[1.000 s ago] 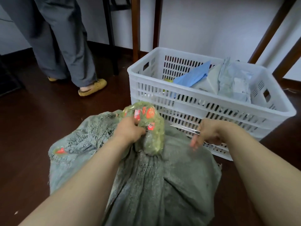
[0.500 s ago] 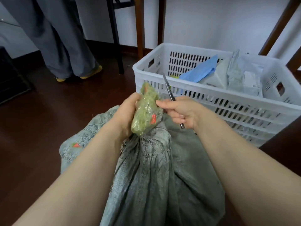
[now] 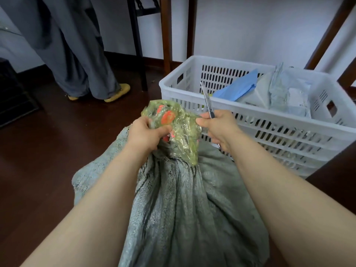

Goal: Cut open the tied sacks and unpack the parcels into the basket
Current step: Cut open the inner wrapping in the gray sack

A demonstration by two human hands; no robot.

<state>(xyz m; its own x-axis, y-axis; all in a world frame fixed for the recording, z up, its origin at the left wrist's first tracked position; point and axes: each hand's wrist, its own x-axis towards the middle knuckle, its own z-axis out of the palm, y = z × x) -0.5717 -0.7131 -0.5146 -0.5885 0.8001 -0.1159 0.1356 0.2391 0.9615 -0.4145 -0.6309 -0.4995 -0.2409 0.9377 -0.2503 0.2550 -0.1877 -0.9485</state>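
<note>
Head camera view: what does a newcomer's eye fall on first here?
In the centre, the left hand grips the green taped top of a grey sack, while the right hand holds a knife, blade pointing up. Behind them stands a white basket with parcels inside.

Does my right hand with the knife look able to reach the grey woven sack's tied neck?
Probably yes. The right hand holds the slim metal knife beside the green plastic wrap, and the grey woven sack's gathered neck below lies bare on that side; the left hand grips the wrap's far side.
</note>
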